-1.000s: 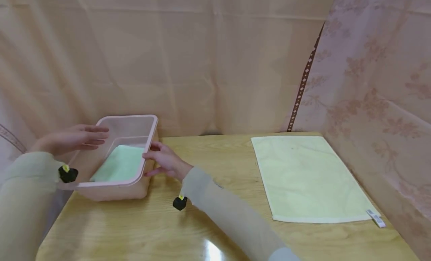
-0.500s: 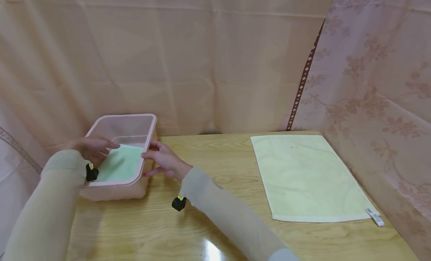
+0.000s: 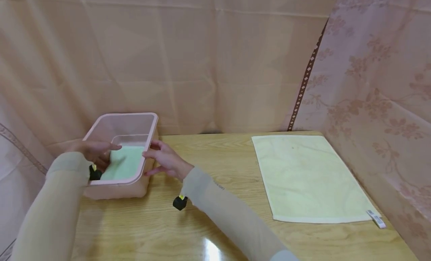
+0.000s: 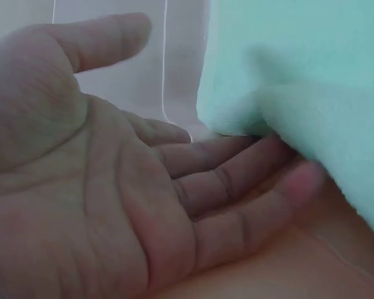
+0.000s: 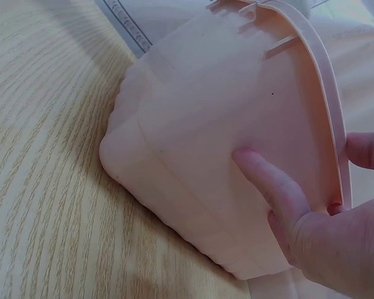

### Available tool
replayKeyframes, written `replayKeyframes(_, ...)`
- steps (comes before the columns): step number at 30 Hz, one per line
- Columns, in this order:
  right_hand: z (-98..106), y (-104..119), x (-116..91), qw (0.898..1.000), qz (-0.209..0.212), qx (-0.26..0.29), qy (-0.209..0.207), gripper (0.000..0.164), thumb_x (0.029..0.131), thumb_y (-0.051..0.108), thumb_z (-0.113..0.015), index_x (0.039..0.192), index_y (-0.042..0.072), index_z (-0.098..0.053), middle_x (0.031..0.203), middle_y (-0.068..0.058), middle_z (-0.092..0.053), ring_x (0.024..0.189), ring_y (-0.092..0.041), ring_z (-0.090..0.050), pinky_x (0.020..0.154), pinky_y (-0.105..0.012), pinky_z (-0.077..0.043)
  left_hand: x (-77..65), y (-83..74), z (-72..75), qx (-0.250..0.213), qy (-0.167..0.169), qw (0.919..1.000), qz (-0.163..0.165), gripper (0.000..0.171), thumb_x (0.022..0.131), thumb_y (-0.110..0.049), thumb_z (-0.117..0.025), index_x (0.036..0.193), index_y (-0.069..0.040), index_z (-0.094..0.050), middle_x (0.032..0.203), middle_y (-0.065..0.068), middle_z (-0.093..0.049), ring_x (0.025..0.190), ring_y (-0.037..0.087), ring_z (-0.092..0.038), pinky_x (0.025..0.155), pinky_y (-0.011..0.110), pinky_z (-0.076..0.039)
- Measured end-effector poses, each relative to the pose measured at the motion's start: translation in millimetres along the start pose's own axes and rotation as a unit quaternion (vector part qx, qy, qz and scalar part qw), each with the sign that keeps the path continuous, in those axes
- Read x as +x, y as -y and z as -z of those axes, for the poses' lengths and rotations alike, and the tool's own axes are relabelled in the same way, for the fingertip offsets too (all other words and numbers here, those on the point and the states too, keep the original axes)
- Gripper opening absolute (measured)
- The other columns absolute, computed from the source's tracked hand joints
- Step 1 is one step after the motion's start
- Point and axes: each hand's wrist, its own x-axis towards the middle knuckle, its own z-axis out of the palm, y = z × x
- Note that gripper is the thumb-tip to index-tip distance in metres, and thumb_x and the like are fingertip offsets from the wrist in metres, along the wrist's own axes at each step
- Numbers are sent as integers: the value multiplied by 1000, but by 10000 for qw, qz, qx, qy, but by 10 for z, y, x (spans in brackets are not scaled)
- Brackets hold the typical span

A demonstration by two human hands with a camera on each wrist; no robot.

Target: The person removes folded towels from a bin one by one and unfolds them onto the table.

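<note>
A pink plastic storage bin [image 3: 116, 192] stands at the left of the table, with a folded mint-green towel [image 3: 127, 162] on its floor. My left hand [image 3: 95, 152] reaches inside the bin. In the left wrist view, its palm faces up and the fingers [image 4: 230, 187] are extended. Their tips are tucked beneath the lifted edge of the towel [image 4: 324, 143], partly hidden by it, while the thumb points away from the cloth. My right hand [image 3: 168, 160] holds the bin's right rim, with one digit over the rim and another [image 5: 271, 184] against the outer wall.
A pale yellow towel [image 3: 313, 178] lies spread flat on the right side of the wooden table [image 3: 215, 190], its white tag [image 3: 376, 218] at the near right corner. Beige curtains [image 3: 188, 66] hang behind, and a floral curtain [image 3: 380, 85] borders the right.
My left hand has come from above the bin's left side down into it, and its fingers have gone under the green towel's edge. The right hand stays at the rim.
</note>
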Motion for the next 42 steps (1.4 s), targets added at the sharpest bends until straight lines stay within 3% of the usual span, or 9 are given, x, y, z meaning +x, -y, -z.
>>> replayKeyframes(4,-11,56,16,10000,65,47,54,45,97,5,-65,139,14,-55,124,2,-58,115,-26,-58,75,-57,-59,-26,-46,33,297,-82,9995,48,84,107,-48,-37,142,27,-20,132,38,-54,112,38,-64,98,48,-52)
replayKeyframes(8,-21,91,20,9999,79,53,112,43,97,4,-64,138,14,-57,123,3,-59,113,-24,-58,75,-58,-58,-49,-88,30,382,230,9990,42,81,106,-45,-42,139,26,-23,134,36,-51,115,36,-60,99,47,-51)
replayKeyframes(12,-23,99,-8,9999,76,-2,111,44,97,3,-65,139,14,-57,125,1,-59,113,-23,-58,74,-57,-59,-51,-98,-41,162,425,9990,-20,59,104,-40,-51,127,13,-36,108,23,-60,97,27,-63,86,37,-58)
replayKeyframes(16,-5,76,-33,10000,56,-6,81,44,96,3,-65,139,14,-57,126,1,-58,113,-24,-58,73,-57,-59,-32,-80,-100,-1,436,9990,-86,45,103,-34,-57,118,3,-37,100,15,-55,91,26,-61,76,29,-59)
replayKeyframes(24,20,3,-74,9999,-14,99,30,44,96,3,-65,138,13,-57,125,0,-58,113,-26,-59,74,-57,-59,36,-33,-159,773,657,9946,-218,25,106,-25,-49,104,-3,-60,90,2,-66,83,15,-65,79,30,-55)
replayKeyframes(29,7,-5,-91,9999,7,136,93,44,96,2,-65,138,12,-56,126,-1,-58,112,-26,-59,76,-60,-57,20,-6,-164,1150,470,9919,-268,17,100,-14,-54,85,-7,-57,80,1,-56,72,12,-60,71,24,-53)
replayKeyframes(32,-2,9,-87,9998,35,160,117,43,96,2,-64,137,11,-56,125,-1,-59,111,-25,-60,78,-61,-57,-7,-6,-144,954,366,9942,-324,12,97,-10,-56,88,-5,-49,82,3,-51,70,13,-57,67,21,-52)
replayKeyframes(37,-7,12,-81,9998,23,143,107,43,97,3,-64,139,12,-56,126,-2,-58,115,-28,-59,78,-61,-57,-23,-8,-132,147,406,9978,-498,9,99,-3,-55,100,-3,-46,87,3,-62,70,12,-65,63,22,-56)
replayKeyframes(42,-11,8,-72,9999,5,141,79,45,97,4,-64,140,13,-55,129,-2,-57,115,-29,-59,77,-60,-57,-24,-12,-145,-746,86,9950,-652,29,97,-4,-63,114,-1,-40,87,0,-66,70,10,-68,60,20,-56)
